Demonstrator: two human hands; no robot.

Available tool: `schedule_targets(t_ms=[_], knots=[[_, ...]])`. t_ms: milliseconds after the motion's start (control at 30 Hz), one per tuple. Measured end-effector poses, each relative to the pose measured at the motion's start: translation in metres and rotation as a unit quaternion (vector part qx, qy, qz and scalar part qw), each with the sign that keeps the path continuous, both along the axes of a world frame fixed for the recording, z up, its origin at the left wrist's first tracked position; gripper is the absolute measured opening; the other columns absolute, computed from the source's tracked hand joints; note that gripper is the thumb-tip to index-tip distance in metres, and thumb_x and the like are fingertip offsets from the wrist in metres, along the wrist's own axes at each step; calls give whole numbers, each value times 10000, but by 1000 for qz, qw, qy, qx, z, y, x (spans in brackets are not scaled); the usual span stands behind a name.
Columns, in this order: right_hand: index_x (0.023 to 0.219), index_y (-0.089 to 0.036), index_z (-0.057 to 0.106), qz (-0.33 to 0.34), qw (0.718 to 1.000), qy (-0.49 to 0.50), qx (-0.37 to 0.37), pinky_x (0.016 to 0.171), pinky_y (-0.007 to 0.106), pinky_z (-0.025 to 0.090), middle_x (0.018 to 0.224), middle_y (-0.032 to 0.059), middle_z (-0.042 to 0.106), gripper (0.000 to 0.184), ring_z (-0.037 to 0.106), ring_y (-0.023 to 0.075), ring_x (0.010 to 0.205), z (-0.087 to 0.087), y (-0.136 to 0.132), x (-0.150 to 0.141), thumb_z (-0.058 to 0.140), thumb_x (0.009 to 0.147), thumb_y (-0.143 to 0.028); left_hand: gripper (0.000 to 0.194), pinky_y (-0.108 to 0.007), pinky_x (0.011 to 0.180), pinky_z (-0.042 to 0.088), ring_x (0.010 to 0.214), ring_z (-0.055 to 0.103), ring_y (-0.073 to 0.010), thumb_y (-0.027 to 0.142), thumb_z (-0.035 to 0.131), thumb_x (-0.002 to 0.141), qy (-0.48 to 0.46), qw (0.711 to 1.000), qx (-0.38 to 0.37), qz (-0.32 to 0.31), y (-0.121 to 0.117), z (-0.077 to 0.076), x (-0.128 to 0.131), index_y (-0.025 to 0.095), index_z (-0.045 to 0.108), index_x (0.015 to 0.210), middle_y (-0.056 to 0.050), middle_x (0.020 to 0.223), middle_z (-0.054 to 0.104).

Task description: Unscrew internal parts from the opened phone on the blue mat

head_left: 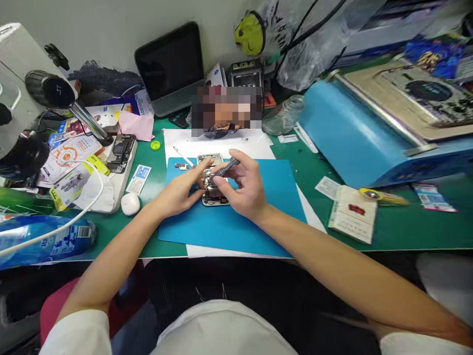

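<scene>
An opened phone (213,197) with its insides showing lies on a blue mat (236,222) in the middle of the green desk. My right hand (244,190) is closed on a dark screwdriver (224,170), whose tip points down into the phone. My left hand (181,191) rests on the phone's left edge, its fingers stretched out and pressing on the frame. A small loose part (181,166) lies on the mat just left of the phone's top.
A second opened phone (120,153) lies at the left among leaflets and a white cable (74,217). A tablet (170,66) leans on the back wall. A glass jar (283,116) and a big blue roll (351,138) stand at the right, a small booklet (353,212) nearer.
</scene>
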State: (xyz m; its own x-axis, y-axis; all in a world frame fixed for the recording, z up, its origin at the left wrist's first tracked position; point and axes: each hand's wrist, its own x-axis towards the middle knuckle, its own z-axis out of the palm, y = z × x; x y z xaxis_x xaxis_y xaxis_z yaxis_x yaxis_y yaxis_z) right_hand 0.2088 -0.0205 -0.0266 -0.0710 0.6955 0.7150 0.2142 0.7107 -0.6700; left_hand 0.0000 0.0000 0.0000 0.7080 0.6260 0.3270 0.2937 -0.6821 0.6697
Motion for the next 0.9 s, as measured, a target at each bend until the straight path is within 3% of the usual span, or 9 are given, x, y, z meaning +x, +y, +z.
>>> schedule_targets(t_ms=[133, 300, 533, 733, 900], knots=[[1511, -335, 394, -17, 1000, 9, -10, 781, 383, 717, 1066, 50, 737, 596, 773, 218, 926, -1, 1, 3, 664, 986, -252, 817, -345, 939, 542, 946, 672, -184, 144, 535, 982, 35, 999, -2, 18, 1, 7, -2, 304, 145, 1681, -128, 1402, 636], [1509, -357, 405, -20, 999, 31, -22, 790, 400, 715, 1073, 39, 736, 616, 769, 216, 908, 0, 2, 4, 679, 973, -228, 767, -344, 955, 521, 971, 657, -208, 149, 510, 981, 96, 994, 12, 51, 3, 20, -15, 223, 196, 1676, -88, 1107, 714], [1509, -350, 418, -25, 999, 33, -11, 789, 394, 714, 1051, 37, 740, 598, 758, 208, 898, 2, 3, 6, 672, 979, -243, 794, -348, 963, 515, 959, 679, -193, 197, 529, 965, 164, 984, -41, 48, 4, 39, -34, 266, 192, 1681, -120, 1367, 661], [1508, -348, 426, -28, 999, 45, 8, 773, 382, 706, 1027, 28, 734, 581, 753, 200, 895, 5, 4, 8, 666, 987, -254, 768, -331, 947, 518, 997, 687, -214, 176, 534, 950, 221, 972, -57, 48, 0, 56, -38, 266, 271, 1665, -72, 1165, 721], [1501, -365, 426, -26, 998, 52, 10, 778, 391, 706, 1027, 24, 731, 576, 752, 204, 898, 4, 4, 9, 669, 988, -271, 755, -315, 966, 515, 994, 693, -201, 126, 522, 938, 267, 960, -68, 40, -2, 58, -36, 283, 320, 1648, -67, 1244, 708]])
